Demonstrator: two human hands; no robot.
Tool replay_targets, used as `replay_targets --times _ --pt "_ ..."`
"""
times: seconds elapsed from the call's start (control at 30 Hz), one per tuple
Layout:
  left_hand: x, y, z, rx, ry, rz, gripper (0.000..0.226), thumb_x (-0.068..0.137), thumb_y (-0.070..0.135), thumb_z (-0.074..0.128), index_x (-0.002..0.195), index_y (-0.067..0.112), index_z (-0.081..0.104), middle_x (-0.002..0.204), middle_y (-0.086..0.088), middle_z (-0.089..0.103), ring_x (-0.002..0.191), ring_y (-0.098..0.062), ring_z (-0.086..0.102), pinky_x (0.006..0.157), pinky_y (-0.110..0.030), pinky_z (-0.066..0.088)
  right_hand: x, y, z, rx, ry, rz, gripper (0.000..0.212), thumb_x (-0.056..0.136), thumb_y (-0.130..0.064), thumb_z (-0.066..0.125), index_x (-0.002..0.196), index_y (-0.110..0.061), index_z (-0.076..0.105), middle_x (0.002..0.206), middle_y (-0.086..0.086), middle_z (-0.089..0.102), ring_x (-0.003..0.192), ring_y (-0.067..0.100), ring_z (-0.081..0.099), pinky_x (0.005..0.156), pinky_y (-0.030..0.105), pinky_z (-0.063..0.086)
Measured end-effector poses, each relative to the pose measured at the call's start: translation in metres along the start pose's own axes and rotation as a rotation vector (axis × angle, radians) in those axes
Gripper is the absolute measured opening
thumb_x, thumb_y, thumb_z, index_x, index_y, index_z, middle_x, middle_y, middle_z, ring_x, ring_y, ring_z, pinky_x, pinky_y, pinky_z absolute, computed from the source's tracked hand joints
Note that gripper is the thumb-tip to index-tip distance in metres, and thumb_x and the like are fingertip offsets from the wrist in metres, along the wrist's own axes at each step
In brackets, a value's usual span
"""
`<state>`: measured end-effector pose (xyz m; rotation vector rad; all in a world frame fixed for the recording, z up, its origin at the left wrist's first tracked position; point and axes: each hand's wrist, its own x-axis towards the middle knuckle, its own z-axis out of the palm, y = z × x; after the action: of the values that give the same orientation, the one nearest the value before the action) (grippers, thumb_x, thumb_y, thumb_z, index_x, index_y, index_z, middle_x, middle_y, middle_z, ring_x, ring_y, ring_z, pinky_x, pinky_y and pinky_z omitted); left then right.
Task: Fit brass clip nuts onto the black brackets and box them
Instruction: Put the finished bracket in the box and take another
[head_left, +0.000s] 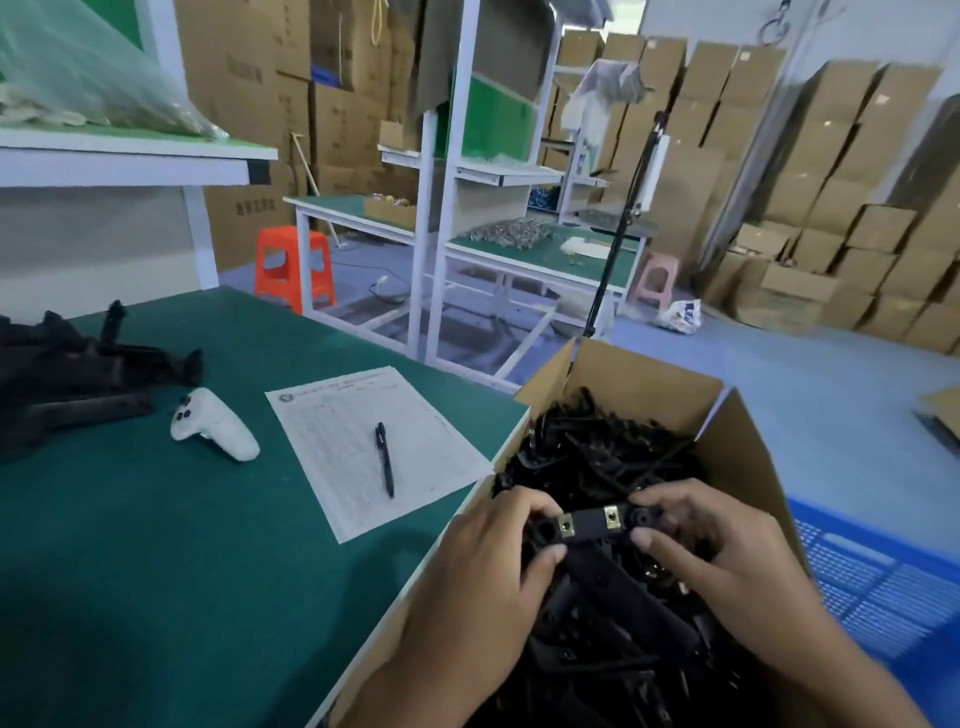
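Both hands (488, 566) (727, 545) around one bracket (592, 525).

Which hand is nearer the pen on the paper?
Left. The left hand grips the bracket on the table side of the box; the right hand lies farther from the pen.
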<state>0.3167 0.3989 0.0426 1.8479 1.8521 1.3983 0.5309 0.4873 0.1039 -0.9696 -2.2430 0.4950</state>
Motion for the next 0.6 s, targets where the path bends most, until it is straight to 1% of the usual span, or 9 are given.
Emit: replay_targets --times 0.1,0.17,0.2,0.27,0.33,0.4,0.47,0.5,0.6 --pt "-0.001 -0.006 0.001 0.035 -0.065 -0.016 0.043 0.097 0.043 0.058 0.134 0.051 0.037 0.134 0.033 0.043 0.125 0.012 0.034 0.1 -0.013 0.031 0.002 0.008 0.012 -0.106 0.015 0.022 0.03 0.082 -0.039 0.078 0.105 -0.05 0.064 0.086 -0.021 0.063 0.077 0.001 0.061 0.061 0.011 0.045" --pt "-0.01 -0.016 -0.008 0.1 -0.107 -0.035 0.056 0.098 0.046 0.057 0.146 0.046 0.029 0.146 0.03 0.033 0.136 0.007 0.026 0.108 -0.015 0.023 0.003 0.016 0.022 -0.222 -0.083 0.089 0.044 0.083 -0.037 0.079 0.118 -0.048 0.056 0.109 -0.031 0.054 0.096 -0.005 0.056 0.079 0.014 0.048" --pt "-0.015 -0.02 -0.015 0.135 -0.106 -0.045 0.053 0.098 0.048 0.055 0.145 0.045 0.031 0.145 0.028 0.035 0.135 0.004 0.028 0.11 -0.018 0.025 0.002 0.018 0.027 -0.237 -0.135 0.134 0.044 0.083 -0.037 0.079 0.118 -0.048 0.055 0.117 -0.031 0.05 0.103 -0.003 0.056 0.085 0.019 0.049" --pt "-0.028 -0.03 -0.041 0.192 -0.05 -0.045 0.036 0.097 0.047 0.055 0.131 0.041 0.047 0.131 0.025 0.047 0.125 -0.001 0.039 0.107 -0.025 0.032 0.004 0.024 0.042 -0.192 -0.115 0.109 0.038 0.077 -0.028 0.085 0.101 -0.048 0.063 0.115 -0.025 0.059 0.101 0.0 0.062 0.082 0.026 0.052" --pt "-0.044 -0.04 -0.075 0.235 0.042 -0.052 0.021 0.095 0.044 0.055 0.113 0.035 0.059 0.116 0.019 0.057 0.113 -0.005 0.049 0.101 -0.027 0.035 0.014 0.023 0.071 -0.125 -0.074 0.025 0.029 0.073 -0.029 0.088 0.081 -0.05 0.069 0.104 -0.021 0.069 0.096 -0.007 0.063 0.076 0.027 0.054" --pt "-0.066 -0.052 -0.113 0.282 0.157 -0.089 0.017 0.094 0.043 0.052 0.103 0.032 0.062 0.105 0.016 0.062 0.104 -0.008 0.054 0.099 -0.023 0.033 0.029 0.011 0.111 -0.02 -0.157 -0.111 0.017 0.082 -0.034 0.084 0.077 -0.044 0.072 0.097 -0.023 0.069 0.093 -0.014 0.061 0.082 0.019 0.051" --pt "-0.093 -0.064 -0.153 0.339 0.276 -0.169 0.015 0.096 0.045 0.049 0.099 0.035 0.059 0.101 0.019 0.061 0.101 -0.004 0.055 0.099 -0.021 0.032 0.043 -0.018 0.149 0.043 -0.224 -0.195 0.037 0.072 -0.006 0.089 0.07 -0.038 0.07 0.095 -0.034 0.066 0.089 -0.014 0.06 0.082 0.006 0.046" --pt "-0.109 -0.07 -0.174 0.366 0.33 -0.224 0.015 0.097 0.048 0.047 0.098 0.038 0.058 0.1 0.024 0.06 0.1 0.002 0.053 0.097 -0.018 0.032 0.051 -0.041 0.165 0.063 -0.27 -0.23 0.041 0.068 -0.006 0.092 0.071 -0.04 0.07 0.096 -0.038 0.064 0.088 -0.013 0.06 0.08 0.005 0.045" --pt "-0.164 -0.086 -0.235 0.415 0.514 -0.367 0.022 0.102 0.05 0.042 0.095 0.04 0.061 0.095 0.033 0.059 0.096 0.01 0.055 0.085 -0.01 0.038 0.063 -0.121 0.206 0.148 -0.333 -0.362 0.016 0.074 -0.052 0.08 0.072 -0.046 0.066 0.099 -0.033 0.068 0.084 -0.011 0.064 0.071 0.008 0.047"
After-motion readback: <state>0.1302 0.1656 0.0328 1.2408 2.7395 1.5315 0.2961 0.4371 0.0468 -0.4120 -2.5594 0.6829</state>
